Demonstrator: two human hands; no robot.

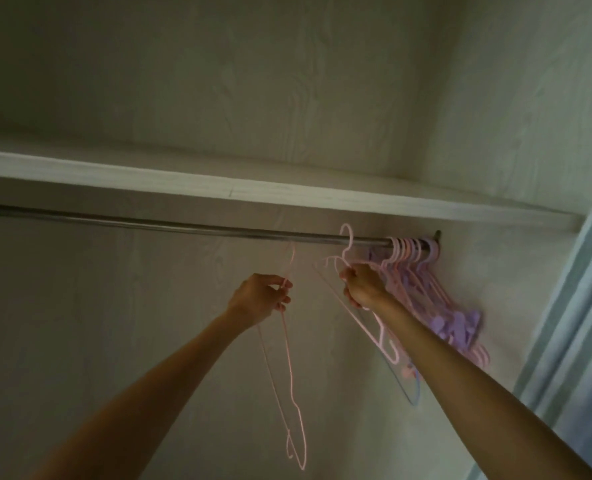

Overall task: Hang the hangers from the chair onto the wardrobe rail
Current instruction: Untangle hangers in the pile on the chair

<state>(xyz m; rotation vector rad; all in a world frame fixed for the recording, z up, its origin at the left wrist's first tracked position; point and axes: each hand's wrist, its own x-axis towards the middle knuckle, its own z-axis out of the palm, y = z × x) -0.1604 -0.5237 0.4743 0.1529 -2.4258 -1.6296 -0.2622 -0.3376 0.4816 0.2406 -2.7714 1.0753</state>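
Two bare arms reach up into the wardrobe. Above them runs a white shelf (287, 194), and under it the metal rail (183, 227). A bunch of pink and purple hangers (422, 271) hangs at the rail's right end. The right hand (362, 285) grips a pink hanger (348, 244), its hook up by the rail. The left hand (260, 299) pinches another thin pink hanger (289, 368) just below the rail.
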